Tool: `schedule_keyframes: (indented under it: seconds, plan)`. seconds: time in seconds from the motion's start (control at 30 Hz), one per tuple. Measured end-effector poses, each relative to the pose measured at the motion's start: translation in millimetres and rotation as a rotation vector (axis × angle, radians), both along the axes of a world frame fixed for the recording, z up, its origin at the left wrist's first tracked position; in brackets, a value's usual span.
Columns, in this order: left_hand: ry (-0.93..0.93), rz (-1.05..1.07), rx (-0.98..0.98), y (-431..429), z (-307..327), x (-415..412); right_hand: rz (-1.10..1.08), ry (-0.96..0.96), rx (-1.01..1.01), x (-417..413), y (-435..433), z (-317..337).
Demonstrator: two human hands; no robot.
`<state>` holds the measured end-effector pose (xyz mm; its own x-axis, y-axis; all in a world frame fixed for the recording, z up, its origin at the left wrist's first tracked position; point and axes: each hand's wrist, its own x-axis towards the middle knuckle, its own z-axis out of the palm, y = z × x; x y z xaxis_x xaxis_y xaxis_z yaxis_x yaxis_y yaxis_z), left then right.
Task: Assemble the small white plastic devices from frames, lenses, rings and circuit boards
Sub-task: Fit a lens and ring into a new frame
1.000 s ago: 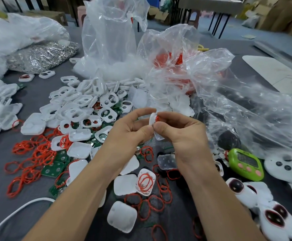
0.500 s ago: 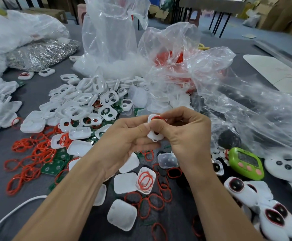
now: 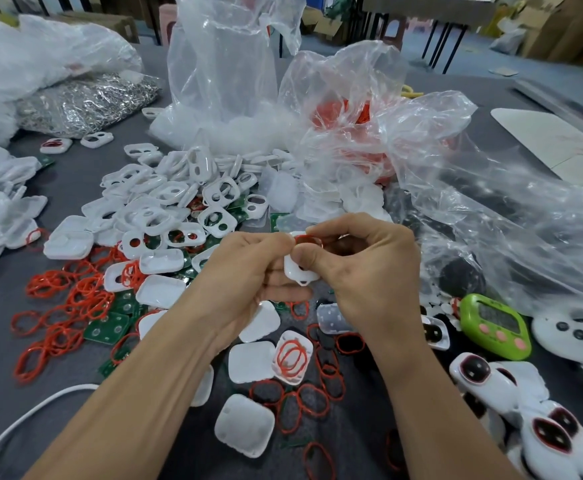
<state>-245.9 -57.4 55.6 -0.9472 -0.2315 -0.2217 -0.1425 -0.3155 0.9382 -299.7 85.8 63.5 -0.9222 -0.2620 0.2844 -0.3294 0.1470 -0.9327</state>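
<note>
Both hands pinch one frame [image 3: 298, 270], the right hand [image 3: 363, 271] seating a red ring [image 3: 309, 240] (left hand [image 3: 245, 271] steadying); next, I reckon, press it flush.

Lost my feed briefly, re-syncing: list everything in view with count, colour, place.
held frame: one, white, between both hands, red ring at its top
loose frames: many, white, heaped left-centre
loose rings: many, red, scattered left and front
circuit boards: several, green, among the frames
square covers: several, white, front centre
assembled devices: several, white, front right
plastic bags: several, clear, behind
timer: one, green, right
left hand: grips held frame
right hand: pinches held frame
</note>
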Motion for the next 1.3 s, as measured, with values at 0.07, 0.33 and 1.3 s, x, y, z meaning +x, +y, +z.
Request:
schedule_keyframes:
  seconds: [0.07, 0.33, 1.3]
  plan:
    - [0.016, 0.021, -0.014, 0.6, -0.6, -0.7, 0.012, 0.029, 0.019, 0.9, -1.4, 0.4]
    - [0.064, 0.012, -0.004, -0.2, -2.1, -0.3, 0.055, -0.058, 0.059, -9.7, 9.7, 1.1]
    - [0.027, -0.019, -0.195, -1.4, -2.9, 0.2, 0.029, 0.400, 0.329, -3.3, 10.8, -2.2]
